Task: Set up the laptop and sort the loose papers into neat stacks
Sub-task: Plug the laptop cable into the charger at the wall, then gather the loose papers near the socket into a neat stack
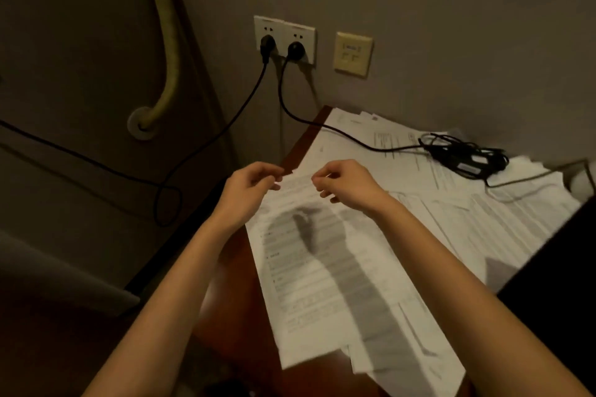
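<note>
Spread over the dark reddish wooden table (237,271), from 1 o'clock down to 5 o'clock: loose white printed papers (467,229), overlapping and skewed, not yet squared into any stack. Lying across them at 1 o'clock, a tangled black power cord with adapter (464,155), run up to the white double wall socket (285,39) at 11 o'clock, probably parked there ready for the laptop. At the 4 o'clock edge, a dark slab (554,284), possibly the laptop; cannot tell.

Lifted at its far end, one large white printed sheet (325,277), long axis running from 12 o'clock at centre down to 5 o'clock, top edge pointing toward the wall. Held by that top edge, likely to peel it free of the pile and align it.

Left hand (250,188) pinching the top left corner; right hand (346,184) curled, fingertips nipping the same edge just beside.
</note>
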